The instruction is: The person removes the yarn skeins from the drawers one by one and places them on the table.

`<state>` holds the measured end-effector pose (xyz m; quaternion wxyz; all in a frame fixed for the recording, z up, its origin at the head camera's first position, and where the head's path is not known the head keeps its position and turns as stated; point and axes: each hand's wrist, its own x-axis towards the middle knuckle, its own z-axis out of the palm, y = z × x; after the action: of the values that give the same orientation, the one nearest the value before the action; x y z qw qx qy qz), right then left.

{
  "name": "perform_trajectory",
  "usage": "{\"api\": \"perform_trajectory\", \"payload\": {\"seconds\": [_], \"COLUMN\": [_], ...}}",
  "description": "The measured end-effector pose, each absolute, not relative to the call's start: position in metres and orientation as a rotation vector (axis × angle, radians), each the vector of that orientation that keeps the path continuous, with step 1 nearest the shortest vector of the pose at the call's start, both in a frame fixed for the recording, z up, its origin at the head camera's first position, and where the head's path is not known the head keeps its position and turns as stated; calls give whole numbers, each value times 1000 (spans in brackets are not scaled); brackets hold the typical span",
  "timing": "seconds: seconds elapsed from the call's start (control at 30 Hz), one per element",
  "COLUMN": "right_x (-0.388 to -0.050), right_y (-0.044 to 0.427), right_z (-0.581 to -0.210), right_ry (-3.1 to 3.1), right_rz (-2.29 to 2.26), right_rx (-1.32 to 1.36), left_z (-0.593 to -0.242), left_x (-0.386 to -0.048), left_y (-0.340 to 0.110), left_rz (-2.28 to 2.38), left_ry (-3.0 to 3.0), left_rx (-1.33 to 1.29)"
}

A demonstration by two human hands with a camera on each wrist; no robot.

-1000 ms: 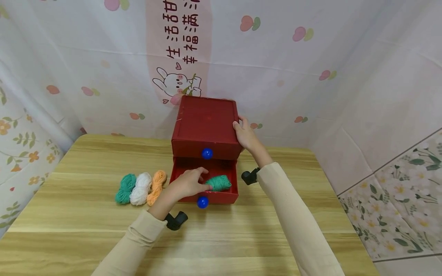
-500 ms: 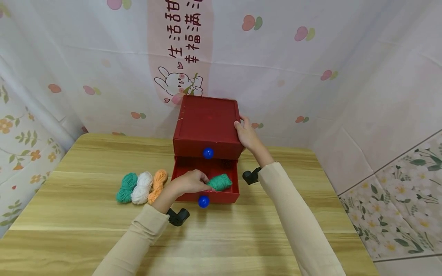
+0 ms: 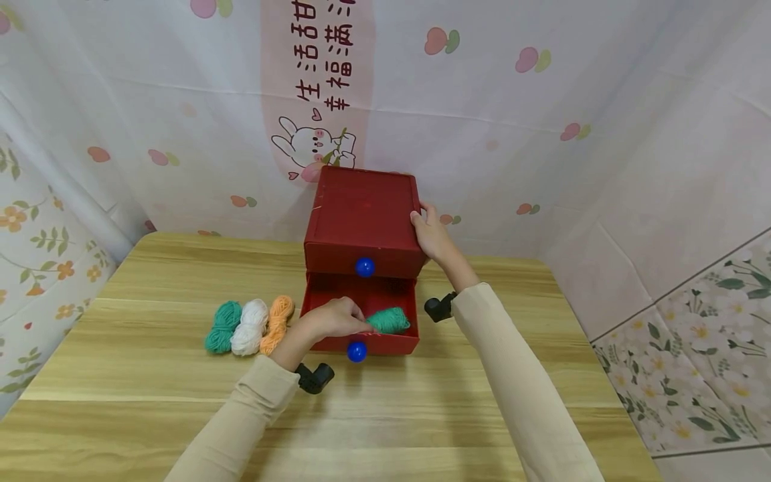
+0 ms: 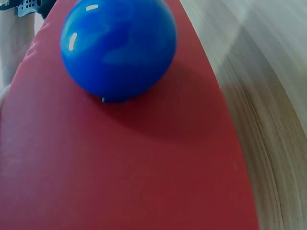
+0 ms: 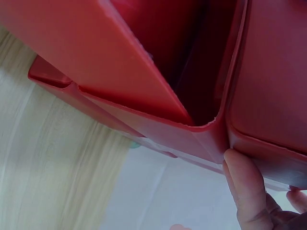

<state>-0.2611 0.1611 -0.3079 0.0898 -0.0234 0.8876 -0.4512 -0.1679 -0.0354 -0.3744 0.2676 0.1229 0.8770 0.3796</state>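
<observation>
A red two-drawer cabinet [image 3: 364, 207] stands at the back of the table, its lower drawer [image 3: 391, 345] pulled out. Inside that drawer lies a green yarn bundle [image 3: 390, 320], pinched at its left end by the fingers of my left hand [image 3: 337, 318]. The left wrist view shows a blue knob [image 4: 120, 48] on the drawer front [image 4: 120, 167], with the fingers out of sight. My right hand [image 3: 435, 237] rests against the cabinet's right side, thumb at the upper edge. In the right wrist view this hand [image 5: 259, 201] touches the cabinet [image 5: 273, 76] beside the open drawer.
Left of the cabinet, a green skein [image 3: 223, 327], a white skein [image 3: 249, 327] and an orange skein [image 3: 278, 325] lie side by side on the wooden table [image 3: 150, 335]. A patterned curtain [image 3: 199, 134] hangs close behind the cabinet.
My left hand's fingers have drawn together at the green bundle's left end, and the bundle has shifted slightly right within the drawer. My right hand keeps its place on the cabinet.
</observation>
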Motion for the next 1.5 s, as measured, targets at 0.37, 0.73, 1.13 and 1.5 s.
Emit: {"api": "perform_trajectory", "payload": {"seconds": [0.37,0.73,1.13,1.5], "right_x": [-258,-261,-259,-259], "right_y": [161,161,162,162], "right_z": [-308,-308,-308,-307], "right_ry": [2642,2637,2640,2633], "right_rz": [-1350,-1366,-1369,-1360], "right_rx": [-97,-68,-77,-69], "left_z": [-377,-360,-352,-368], "left_x": [-166,-154,-125,-99], "left_y": [-41,-59,-127,-211], "left_rz": [1194,1521,1857,2208], "left_ry": [2422,2451,2391,2369], "left_rx": [385,542,370,189]}}
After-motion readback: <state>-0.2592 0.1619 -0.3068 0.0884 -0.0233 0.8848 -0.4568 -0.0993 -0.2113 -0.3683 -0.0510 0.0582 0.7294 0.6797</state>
